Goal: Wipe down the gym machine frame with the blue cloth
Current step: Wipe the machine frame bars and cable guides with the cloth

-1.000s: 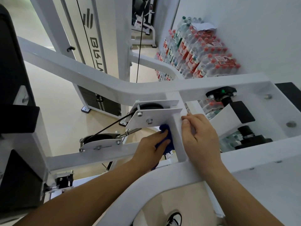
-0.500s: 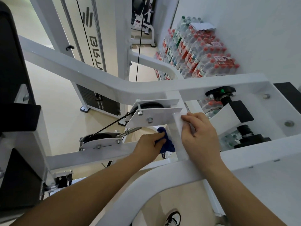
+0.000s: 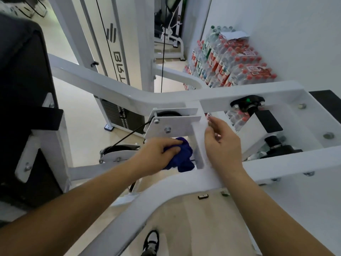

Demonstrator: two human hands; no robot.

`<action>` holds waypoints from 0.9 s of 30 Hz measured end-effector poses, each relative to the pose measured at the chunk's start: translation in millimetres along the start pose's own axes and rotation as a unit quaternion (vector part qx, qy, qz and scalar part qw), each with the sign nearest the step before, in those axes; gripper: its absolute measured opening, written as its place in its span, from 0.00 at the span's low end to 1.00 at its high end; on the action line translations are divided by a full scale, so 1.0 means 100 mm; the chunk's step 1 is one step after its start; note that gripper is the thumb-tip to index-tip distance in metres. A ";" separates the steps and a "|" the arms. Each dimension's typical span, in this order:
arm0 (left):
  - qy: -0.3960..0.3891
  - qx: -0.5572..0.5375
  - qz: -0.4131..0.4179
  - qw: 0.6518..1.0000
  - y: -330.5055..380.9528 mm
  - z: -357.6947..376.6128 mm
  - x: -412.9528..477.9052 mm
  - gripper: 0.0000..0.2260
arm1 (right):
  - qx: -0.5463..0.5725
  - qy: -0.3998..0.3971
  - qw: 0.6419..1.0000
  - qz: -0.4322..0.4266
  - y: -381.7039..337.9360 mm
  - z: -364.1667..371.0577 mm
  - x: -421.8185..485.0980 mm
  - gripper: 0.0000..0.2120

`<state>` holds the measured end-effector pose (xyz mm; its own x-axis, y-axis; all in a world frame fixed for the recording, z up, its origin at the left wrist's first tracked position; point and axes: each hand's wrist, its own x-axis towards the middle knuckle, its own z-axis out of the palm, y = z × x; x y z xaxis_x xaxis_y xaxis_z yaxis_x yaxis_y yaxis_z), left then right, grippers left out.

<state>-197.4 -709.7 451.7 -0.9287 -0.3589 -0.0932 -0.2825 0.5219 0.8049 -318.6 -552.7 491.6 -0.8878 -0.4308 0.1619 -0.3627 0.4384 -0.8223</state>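
The crumpled dark-blue soft cloth [image 3: 184, 157] is wadded against the left face of the white painted steel machine frame [image 3: 199, 145] cross-post, with the left hand [image 3: 156, 154] fingers clamped on it. The right hand [image 3: 223, 143] fingers are loosely bent and hold nothing. The cloth looks light and limp, so it is best gripped bunched in the palm.

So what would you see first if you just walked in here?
The bright blue cloth jumps out, bunched in the left hand at the middle of the white machine frame. The right hand is at the upright bar beside it. Far back on the right, red-capped water bottles are stacked by the wall.
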 end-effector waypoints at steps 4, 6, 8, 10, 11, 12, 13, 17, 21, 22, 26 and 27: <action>0.104 0.102 0.076 0.986 0.49 -0.29 -0.41 0.17 | 0.045 0.005 0.999 -0.012 0.00 -0.19 -0.09 0.16; 0.087 0.156 0.102 0.979 0.70 -0.10 -0.49 0.21 | 0.029 0.002 0.999 -0.046 0.04 -0.28 -0.17 0.13; 0.017 0.210 0.067 0.975 0.82 0.30 -0.56 0.22 | 0.009 -0.016 0.998 -0.063 0.13 -0.33 -0.26 0.12; 0.039 0.269 0.031 0.962 0.85 0.60 -0.68 0.23 | -0.018 -0.040 0.995 -0.095 0.21 -0.33 -0.34 0.11; 0.059 0.281 0.024 0.958 0.82 0.63 -0.75 0.23 | -0.029 -0.045 0.992 -0.117 0.24 -0.32 -0.35 0.11; 0.074 0.281 0.027 0.957 0.77 0.61 -0.84 0.23 | -0.042 -0.046 0.989 -0.138 0.26 -0.31 -0.35 0.10; 0.085 0.278 0.032 0.956 0.70 0.57 -0.95 0.23 | -0.060 -0.046 0.985 -0.158 0.27 -0.30 -0.35 0.10; 0.150 0.234 -0.070 0.958 0.41 0.42 -1.51 0.24 | -0.118 -0.049 0.961 -0.246 0.27 -0.27 -0.40 0.07; 0.206 0.264 -0.073 0.939 0.67 0.69 -1.27 0.22 | -0.176 -0.042 0.928 -0.327 0.27 -0.20 -0.43 0.07; 0.215 0.266 -0.081 0.936 0.73 0.75 -1.15 0.23 | -0.170 -0.038 0.929 -0.328 0.28 -0.20 -0.42 0.06; 0.223 0.232 -0.112 0.940 0.68 0.71 -1.14 0.25 | -0.123 -0.049 0.938 -0.319 0.33 -0.26 -0.39 0.05; 0.225 0.230 -0.106 0.941 0.61 0.66 -1.28 0.22 | -0.120 -0.049 0.939 -0.319 0.33 -0.27 -0.39 0.05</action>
<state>-111.9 -580.3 474.1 -0.6729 -0.7303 0.1178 -0.6201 0.6437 0.4486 -303.3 -500.2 473.2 -0.4422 -0.7315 0.5190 -0.8755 0.2265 -0.4268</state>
